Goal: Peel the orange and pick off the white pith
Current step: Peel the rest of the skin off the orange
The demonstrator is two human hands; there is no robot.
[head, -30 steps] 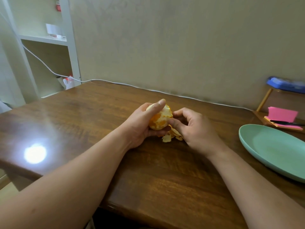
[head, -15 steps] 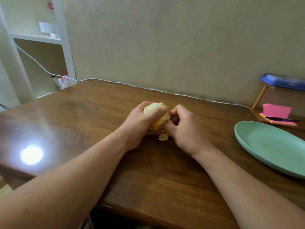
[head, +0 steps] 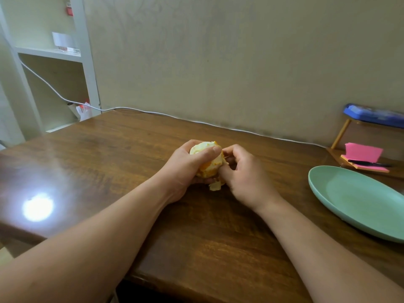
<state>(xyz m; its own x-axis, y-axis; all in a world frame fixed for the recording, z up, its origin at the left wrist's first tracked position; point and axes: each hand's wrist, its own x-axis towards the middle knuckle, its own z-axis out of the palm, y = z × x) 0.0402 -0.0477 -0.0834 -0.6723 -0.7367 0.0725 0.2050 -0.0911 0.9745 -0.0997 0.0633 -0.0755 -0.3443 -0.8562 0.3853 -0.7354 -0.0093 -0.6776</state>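
Plain beige wall [head: 240, 62], white shelf unit [head: 85, 53] at left, glare spot [head: 37, 207] on wooden table [head: 109, 149]

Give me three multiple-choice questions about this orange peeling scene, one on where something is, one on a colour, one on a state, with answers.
1. Where is the plate?
A. On the table's right side
B. On the shelf
C. Under the orange

2. What colour are the sticky notes?
A. Blue
B. Pink
C. White

3. What state is the orange in?
A. Unpeeled
B. Partly peeled, in hand
C. Sliced on the plate

Answers:
1. A: it rests on the table, right of both hands.
2. B: the pad by the wall is pink.
3. B: the left hand holds it, pale pith and flesh show, and the right hand picks at it.
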